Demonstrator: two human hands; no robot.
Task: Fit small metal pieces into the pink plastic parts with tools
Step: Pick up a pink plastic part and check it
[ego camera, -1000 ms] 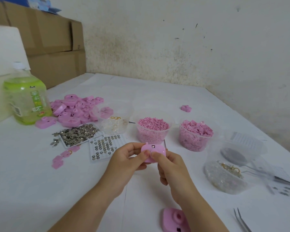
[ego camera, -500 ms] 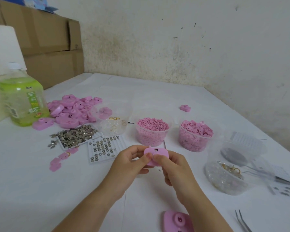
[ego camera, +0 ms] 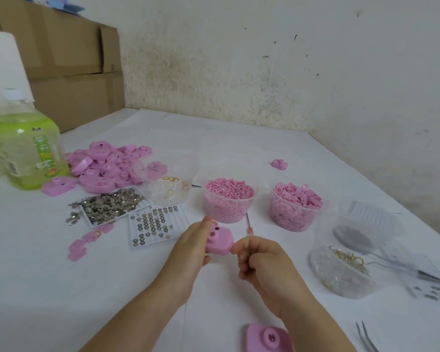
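Pink plastic part (ego camera: 219,240), one unit, is held above the bench (ego camera: 36,288) in front of the person, its round boss facing up. Left hand (ego camera: 192,247) grips it from the left, thumb over the top edge and fingers curled beneath. Right hand (ego camera: 262,260) is loosely fisted, one fingertip touching the part's right corner; whether it pinches anything cannot be told. One thin pin with an orange hub (ego camera: 250,231) shows just beyond that hand; contact is not determinable. Two clear tubs stand full of pink stock: one of fine granules (ego camera: 229,201), one of flat pieces (ego camera: 296,208). Three further clear tubs are counted: one with gold rings (ego camera: 168,185), one with clear beads and gold fittings (ego camera: 341,273), and one (ego camera: 366,222) behind it, contents unclear. Two white trays are present: one heaped with small metal pieces (ego camera: 111,204), one gridded tray (ego camera: 158,224) with pieces set in rows. One heap of pink parts (ego camera: 107,166) lies far left, one stray part (ego camera: 280,164) far right, one more (ego camera: 267,337) at the near edge. One pair of tweezers (ego camera: 366,336) lies near right. One green bottle (ego camera: 28,148) stands at left.
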